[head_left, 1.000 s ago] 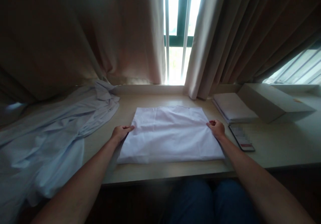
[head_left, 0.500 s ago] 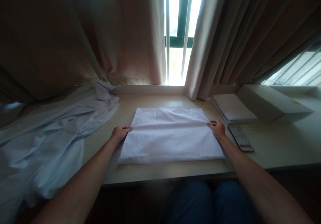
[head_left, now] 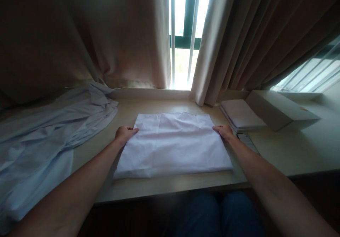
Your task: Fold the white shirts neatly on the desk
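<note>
A white folded cloth [head_left: 172, 146] lies spread in a wide rectangle in front of me, with soft creases across its middle. My left hand [head_left: 125, 134] pinches its left side edge between thumb and fingers. On the opposite side, my right hand [head_left: 223, 131] grips the right edge, thumb on top. The fingers under the cloth are partly hidden. What kind of garment or linen it is, I cannot tell.
Rumpled white cloths [head_left: 61, 120] cover the left of the pale table [head_left: 148, 191]. At right are a folded white stack [head_left: 241, 113], a phone [head_left: 248, 142] partly behind my right forearm, and a pale box [head_left: 281, 106]. Curtains [head_left: 212, 53] hang beyond the table.
Both hands have slid a little farther up the cloth's side edges, toward its far side. The crease across the middle has softened. My view has turned slightly right.
</note>
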`<state>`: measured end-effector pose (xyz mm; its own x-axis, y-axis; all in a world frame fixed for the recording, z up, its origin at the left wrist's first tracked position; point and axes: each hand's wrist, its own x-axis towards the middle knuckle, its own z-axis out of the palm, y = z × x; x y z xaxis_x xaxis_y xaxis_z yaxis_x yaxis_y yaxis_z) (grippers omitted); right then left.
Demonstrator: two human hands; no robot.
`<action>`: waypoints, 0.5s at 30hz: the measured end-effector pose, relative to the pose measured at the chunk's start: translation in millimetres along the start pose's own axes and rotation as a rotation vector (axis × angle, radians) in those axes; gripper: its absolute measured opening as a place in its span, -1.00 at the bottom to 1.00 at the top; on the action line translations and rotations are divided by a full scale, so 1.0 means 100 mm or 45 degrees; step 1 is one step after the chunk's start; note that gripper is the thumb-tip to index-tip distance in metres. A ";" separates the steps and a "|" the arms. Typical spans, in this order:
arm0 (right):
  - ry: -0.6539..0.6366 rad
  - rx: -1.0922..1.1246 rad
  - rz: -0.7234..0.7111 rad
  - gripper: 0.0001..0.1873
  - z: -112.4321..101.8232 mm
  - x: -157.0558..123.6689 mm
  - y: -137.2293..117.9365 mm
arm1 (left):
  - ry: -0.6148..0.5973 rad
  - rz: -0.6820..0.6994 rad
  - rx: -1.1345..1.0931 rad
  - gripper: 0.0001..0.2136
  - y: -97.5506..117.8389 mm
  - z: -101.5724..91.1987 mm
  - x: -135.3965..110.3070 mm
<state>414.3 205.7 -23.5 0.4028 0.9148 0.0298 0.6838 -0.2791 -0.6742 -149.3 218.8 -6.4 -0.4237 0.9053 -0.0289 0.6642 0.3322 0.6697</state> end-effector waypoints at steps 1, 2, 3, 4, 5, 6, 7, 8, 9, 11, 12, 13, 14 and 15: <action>0.005 -0.007 0.018 -0.65 0.03 0.01 -0.01 | 0.021 0.002 0.013 -0.61 0.00 0.02 0.02; 0.009 -0.017 0.036 -0.68 0.05 0.02 -0.02 | 0.038 -0.006 0.008 -0.62 0.01 0.03 0.04; 0.023 -0.025 0.051 -0.70 0.08 0.02 -0.03 | 0.047 -0.025 -0.015 -0.62 0.00 0.04 0.05; 0.045 -0.022 0.062 -0.72 0.10 0.02 -0.05 | 0.046 -0.051 -0.055 -0.62 0.00 0.05 0.06; 0.068 -0.002 0.077 -0.74 0.12 0.03 -0.07 | 0.039 -0.083 -0.111 -0.61 0.00 0.05 0.06; 0.089 0.039 0.099 -0.75 0.12 0.03 -0.09 | 0.030 -0.116 -0.179 -0.60 0.00 0.05 0.06; 0.093 0.108 0.130 -0.76 0.12 0.04 -0.11 | 0.012 -0.151 -0.258 -0.60 0.01 0.04 0.06; 0.076 0.192 0.161 -0.77 0.12 0.04 -0.12 | -0.020 -0.187 -0.337 -0.60 0.01 0.03 0.06; 0.039 0.278 0.186 -0.78 0.11 0.05 -0.14 | -0.060 -0.223 -0.405 -0.61 0.02 0.02 0.07; -0.068 0.402 0.204 -0.82 0.08 0.06 -0.16 | -0.141 -0.280 -0.487 -0.65 0.04 -0.01 0.08; -0.116 0.432 0.198 -0.83 0.06 0.07 -0.17 | -0.167 -0.298 -0.499 -0.67 0.04 -0.02 0.09; -0.150 0.445 0.186 -0.83 0.06 0.07 -0.19 | -0.176 -0.308 -0.499 -0.69 0.05 -0.04 0.10; -0.169 0.449 0.175 -0.84 0.05 0.08 -0.20 | -0.171 -0.309 -0.490 -0.71 0.05 -0.06 0.10; -0.180 0.450 0.165 -0.84 0.06 0.08 -0.21 | -0.158 -0.304 -0.478 -0.72 0.05 -0.07 0.10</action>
<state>399.6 221.0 -13.1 0.3671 0.9168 -0.1572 0.3718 -0.2995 -0.8787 -154.5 227.5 1.5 -0.4452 0.8478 -0.2883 0.2783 0.4370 0.8553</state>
